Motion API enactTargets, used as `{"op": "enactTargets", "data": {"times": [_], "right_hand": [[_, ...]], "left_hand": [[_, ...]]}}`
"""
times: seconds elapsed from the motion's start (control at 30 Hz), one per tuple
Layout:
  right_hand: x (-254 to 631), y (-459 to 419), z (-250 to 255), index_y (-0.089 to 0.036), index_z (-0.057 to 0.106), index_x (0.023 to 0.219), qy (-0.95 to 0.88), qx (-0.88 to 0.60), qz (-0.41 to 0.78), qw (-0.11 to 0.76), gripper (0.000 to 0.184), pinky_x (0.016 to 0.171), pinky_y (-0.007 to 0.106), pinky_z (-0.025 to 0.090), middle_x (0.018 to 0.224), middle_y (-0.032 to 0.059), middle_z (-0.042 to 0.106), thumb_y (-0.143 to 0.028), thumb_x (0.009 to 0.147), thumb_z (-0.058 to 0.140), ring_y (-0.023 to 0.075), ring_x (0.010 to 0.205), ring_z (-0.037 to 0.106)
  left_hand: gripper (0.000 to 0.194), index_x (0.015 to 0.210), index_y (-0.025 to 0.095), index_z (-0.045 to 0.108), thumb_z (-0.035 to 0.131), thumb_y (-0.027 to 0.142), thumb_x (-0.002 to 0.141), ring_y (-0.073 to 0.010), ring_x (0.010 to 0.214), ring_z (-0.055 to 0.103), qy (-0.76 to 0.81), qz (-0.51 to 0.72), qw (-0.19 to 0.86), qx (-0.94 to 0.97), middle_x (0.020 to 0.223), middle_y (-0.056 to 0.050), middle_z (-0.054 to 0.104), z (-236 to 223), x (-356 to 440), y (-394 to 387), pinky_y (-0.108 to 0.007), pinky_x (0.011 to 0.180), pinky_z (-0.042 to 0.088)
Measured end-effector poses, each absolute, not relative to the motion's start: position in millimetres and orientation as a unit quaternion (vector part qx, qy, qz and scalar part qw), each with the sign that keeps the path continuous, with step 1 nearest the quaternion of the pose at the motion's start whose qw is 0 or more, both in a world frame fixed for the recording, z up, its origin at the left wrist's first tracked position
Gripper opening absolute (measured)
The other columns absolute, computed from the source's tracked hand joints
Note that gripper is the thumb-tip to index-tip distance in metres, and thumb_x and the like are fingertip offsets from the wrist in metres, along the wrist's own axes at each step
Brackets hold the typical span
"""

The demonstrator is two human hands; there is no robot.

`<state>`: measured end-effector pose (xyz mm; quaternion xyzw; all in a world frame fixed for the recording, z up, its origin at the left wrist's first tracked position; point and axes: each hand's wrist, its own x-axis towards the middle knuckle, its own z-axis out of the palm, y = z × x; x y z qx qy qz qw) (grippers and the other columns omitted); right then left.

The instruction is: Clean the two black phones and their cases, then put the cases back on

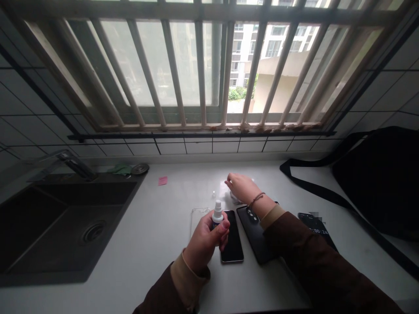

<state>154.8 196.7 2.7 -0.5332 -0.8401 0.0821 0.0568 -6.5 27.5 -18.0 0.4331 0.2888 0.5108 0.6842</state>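
Note:
My left hand (206, 242) grips a small spray bottle (217, 213) with a white nozzle, held upright above the counter. Just right of it lies a black phone (233, 240), screen up. A second dark phone (253, 231) lies beside that one, partly under my right forearm. My right hand (240, 186) reaches farther back and rests on a white cloth or tissue (225, 190). A clear phone case (198, 216) lies flat left of the bottle, and its tiny clear cap (213, 192) stands near the cloth.
A dark sink (62, 222) with a faucet (73, 163) fills the left. A pink sticky note (163, 180) lies on the white counter (153, 244). A third phone with a lit screen (316, 226) and a black strapped bag (379, 179) sit right. Barred window behind.

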Motion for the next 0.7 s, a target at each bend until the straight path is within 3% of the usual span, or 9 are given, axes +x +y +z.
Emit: {"op": "enactTargets", "data": {"times": [0.13,0.33,0.43,0.5,0.57,0.63,0.7], "right_hand": [[190.1,206.2,-2.7,-0.011,0.076,0.109,-0.828,-0.554,0.081,-0.006,0.021,0.097,0.036,0.052,0.119,0.0213,0.074,-0.026,0.105,0.063,0.0303,0.111,0.073],[203.5,210.8,-15.9,-0.017,0.065,0.135,-0.821,-0.562,0.100,-0.025,0.039,0.098,0.047,0.062,0.137,0.0127,0.067,-0.039,0.104,0.071,0.0263,0.115,0.070],[201.9,208.4,-10.4,-0.012,0.075,0.109,-0.821,-0.561,0.106,0.002,0.015,0.094,0.038,0.057,0.117,0.0151,0.075,-0.023,0.102,0.067,0.0260,0.108,0.072],[201.9,204.0,-1.0,-0.013,0.075,0.095,-0.823,-0.557,0.111,0.031,0.009,0.086,0.032,0.052,0.103,0.0141,0.078,-0.016,0.096,0.066,0.0250,0.101,0.073],[203.2,196.9,12.6,-0.016,0.073,0.093,-0.825,-0.549,0.120,0.062,0.006,0.076,0.028,0.048,0.095,0.0094,0.078,-0.017,0.092,0.067,0.0219,0.093,0.072],[204.8,186.6,29.5,-0.019,0.070,0.091,-0.829,-0.536,0.132,0.092,0.005,0.068,0.026,0.044,0.090,0.0042,0.077,-0.020,0.091,0.065,0.0180,0.083,0.069],[205.5,173.6,47.9,-0.021,0.067,0.089,-0.835,-0.517,0.148,0.113,0.004,0.065,0.024,0.042,0.084,-0.0002,0.075,-0.024,0.091,0.065,0.0148,0.077,0.066]], "left_hand": [[0.030,0.095,0.019,0.054,0.073,0.042,0.099,-0.0062,0.048,0.045,0.313,0.515,0.670,0.433,0.065,0.008,0.048,-18.7,-7.2,28.1,-0.020,0.046,0.036],[0.028,0.098,0.018,0.057,0.073,0.041,0.098,-0.0072,0.048,0.046,0.335,0.520,0.664,0.421,0.065,0.008,0.049,-16.9,-5.1,28.5,-0.022,0.048,0.036],[0.028,0.098,0.018,0.059,0.074,0.041,0.096,-0.0076,0.048,0.046,0.345,0.527,0.662,0.407,0.065,0.008,0.049,-14.6,-4.0,28.8,-0.022,0.049,0.037],[0.026,0.096,0.018,0.061,0.074,0.041,0.095,-0.0092,0.052,0.050,0.353,0.537,0.650,0.405,0.069,0.005,0.053,-12.5,-4.1,29.3,-0.023,0.052,0.041],[0.024,0.094,0.017,0.066,0.074,0.040,0.095,-0.0140,0.065,0.060,0.363,0.552,0.622,0.419,0.082,-0.001,0.063,-10.0,-5.1,29.8,-0.027,0.060,0.051],[0.022,0.095,0.017,0.073,0.073,0.039,0.095,-0.0236,0.097,0.070,0.383,0.565,0.583,0.441,0.111,-0.011,0.072,-7.6,-6.6,30.4,-0.036,0.084,0.059],[0.023,0.101,0.018,0.080,0.072,0.038,0.094,-0.0332,0.133,0.061,0.408,0.571,0.545,0.458,0.144,-0.015,0.066,-6.1,-8.1,30.9,-0.044,0.111,0.051]]}}
